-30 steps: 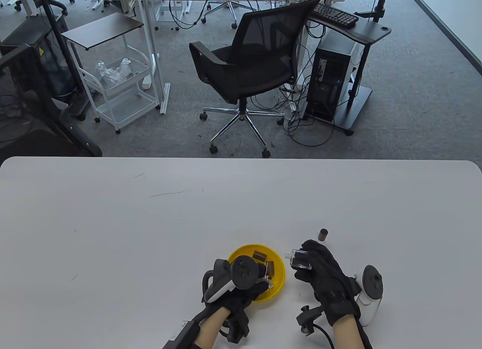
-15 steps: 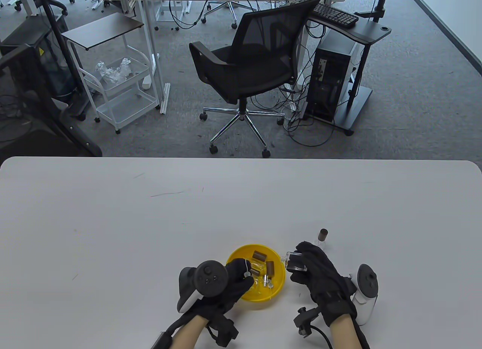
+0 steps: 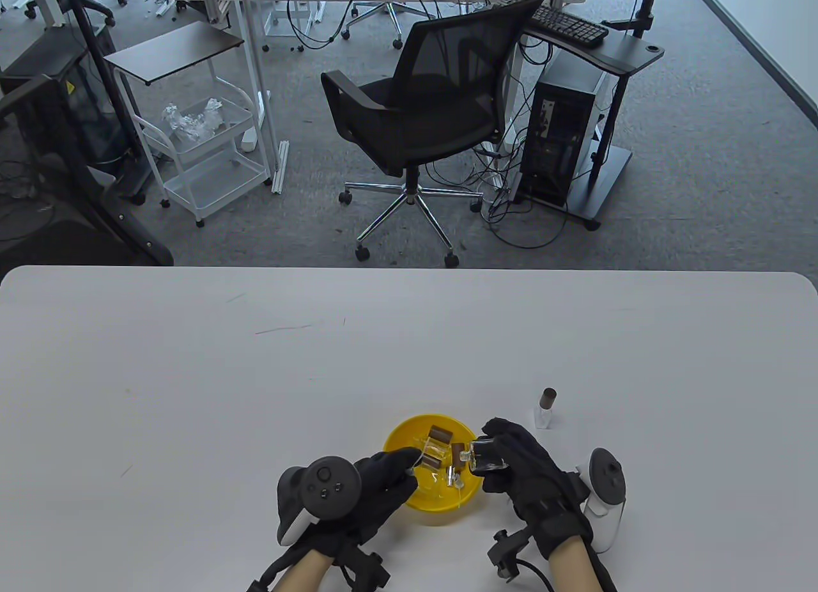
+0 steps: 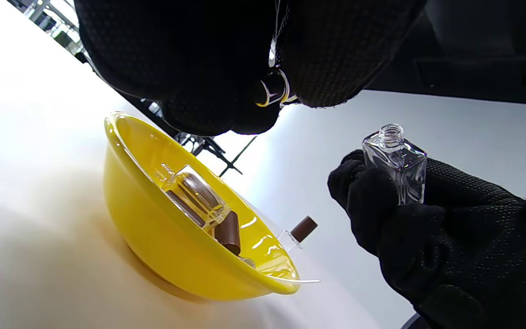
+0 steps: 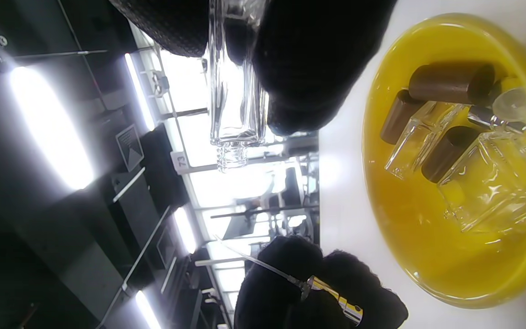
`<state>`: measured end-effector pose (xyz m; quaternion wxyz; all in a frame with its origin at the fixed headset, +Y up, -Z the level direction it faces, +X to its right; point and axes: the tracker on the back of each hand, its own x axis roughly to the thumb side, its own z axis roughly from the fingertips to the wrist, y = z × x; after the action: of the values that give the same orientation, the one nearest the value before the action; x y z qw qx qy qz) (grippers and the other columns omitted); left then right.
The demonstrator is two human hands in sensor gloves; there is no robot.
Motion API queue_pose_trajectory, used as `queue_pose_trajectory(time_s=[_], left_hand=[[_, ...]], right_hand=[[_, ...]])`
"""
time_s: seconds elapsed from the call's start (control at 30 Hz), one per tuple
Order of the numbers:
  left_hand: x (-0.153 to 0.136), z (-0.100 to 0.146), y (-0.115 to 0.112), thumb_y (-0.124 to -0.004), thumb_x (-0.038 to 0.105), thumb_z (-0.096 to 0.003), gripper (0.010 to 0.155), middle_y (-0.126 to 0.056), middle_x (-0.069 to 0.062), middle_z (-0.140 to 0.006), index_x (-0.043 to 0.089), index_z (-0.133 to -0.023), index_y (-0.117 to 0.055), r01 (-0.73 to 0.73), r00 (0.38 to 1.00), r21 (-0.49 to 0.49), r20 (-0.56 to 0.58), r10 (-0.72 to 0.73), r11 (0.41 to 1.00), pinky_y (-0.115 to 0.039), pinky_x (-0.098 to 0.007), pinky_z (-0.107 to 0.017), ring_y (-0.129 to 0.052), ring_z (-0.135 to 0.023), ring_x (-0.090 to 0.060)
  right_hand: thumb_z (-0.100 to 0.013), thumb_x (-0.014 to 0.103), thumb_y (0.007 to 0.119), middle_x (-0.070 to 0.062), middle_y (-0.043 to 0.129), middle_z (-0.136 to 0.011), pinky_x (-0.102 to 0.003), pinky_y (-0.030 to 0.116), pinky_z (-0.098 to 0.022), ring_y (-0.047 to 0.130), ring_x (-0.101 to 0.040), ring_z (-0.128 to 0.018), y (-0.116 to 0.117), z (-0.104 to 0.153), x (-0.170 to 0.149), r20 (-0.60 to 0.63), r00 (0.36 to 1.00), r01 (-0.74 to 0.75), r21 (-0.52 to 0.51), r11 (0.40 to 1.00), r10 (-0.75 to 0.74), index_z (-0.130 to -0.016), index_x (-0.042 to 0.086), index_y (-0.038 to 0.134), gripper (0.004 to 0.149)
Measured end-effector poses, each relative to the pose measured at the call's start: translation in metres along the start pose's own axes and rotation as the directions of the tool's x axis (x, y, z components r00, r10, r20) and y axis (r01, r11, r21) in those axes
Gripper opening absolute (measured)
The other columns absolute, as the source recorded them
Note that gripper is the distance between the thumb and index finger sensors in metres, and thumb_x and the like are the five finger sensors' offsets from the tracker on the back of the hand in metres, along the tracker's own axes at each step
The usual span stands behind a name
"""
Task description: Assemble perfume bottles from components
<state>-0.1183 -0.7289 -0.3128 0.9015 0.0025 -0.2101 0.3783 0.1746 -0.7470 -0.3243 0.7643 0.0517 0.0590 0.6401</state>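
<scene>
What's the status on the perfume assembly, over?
Right hand grips open glass bottle. Left hand pinches sprayer pump, tube out. Not joined yet. Nothing between them.

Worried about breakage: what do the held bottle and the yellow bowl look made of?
Bottle: clear glass, by the look; see-through with thick, bright-edged walls and a threaded neck, though clear plastic is possible. Bowl: probably glossy plastic; opaque yellow, with soft highlights.

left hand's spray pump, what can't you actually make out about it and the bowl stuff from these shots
- Spray pump: left hand covers most of it in every view; only its collar and tube show.
- Bowl: clear bottles overlap in glare, so the count is unsure; right hand hides the rim's right edge in the table view.
- Glass bottle: its base is hidden in gloved fingers.
</scene>
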Motion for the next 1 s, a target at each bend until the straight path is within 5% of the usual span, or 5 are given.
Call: queue_pose_trajectory(time_s=[0.43,1.0], left_hand=[[0.003,-0.002,-0.007,-0.081,0.036,-0.0532,0.048,-0.087,-0.007,-0.091,0.038,-0.101,-0.075,0.020,0.998,-0.112,0.054,-0.014,0.993,-0.081,-0.042,-0.055,-0.092,-0.073,-0.028],[0.004,-0.001,-0.008,-0.081,0.037,-0.0534,0.049,-0.087,-0.007,-0.090,0.038,-0.102,-0.075,0.027,0.999,-0.121,0.048,-0.022,0.992,-0.081,-0.042,-0.055,-0.093,-0.072,-0.028]], right_hand=[[-0.067,0.029,0.064,-0.020,0.079,-0.094,-0.028,0.085,-0.038,0.093,-0.035,-0.061,0.003,-0.001,-0.002,0.004,1.000,-0.002,0.017,1.000,0.002,-0.105,0.005,0.056,0.046],[-0.066,0.028,0.065,-0.021,0.079,-0.094,-0.030,0.085,-0.039,0.093,-0.037,-0.063,0.011,-0.001,-0.002,0.033,0.994,-0.107,0.035,0.994,0.106,-0.105,0.005,0.057,0.046]])
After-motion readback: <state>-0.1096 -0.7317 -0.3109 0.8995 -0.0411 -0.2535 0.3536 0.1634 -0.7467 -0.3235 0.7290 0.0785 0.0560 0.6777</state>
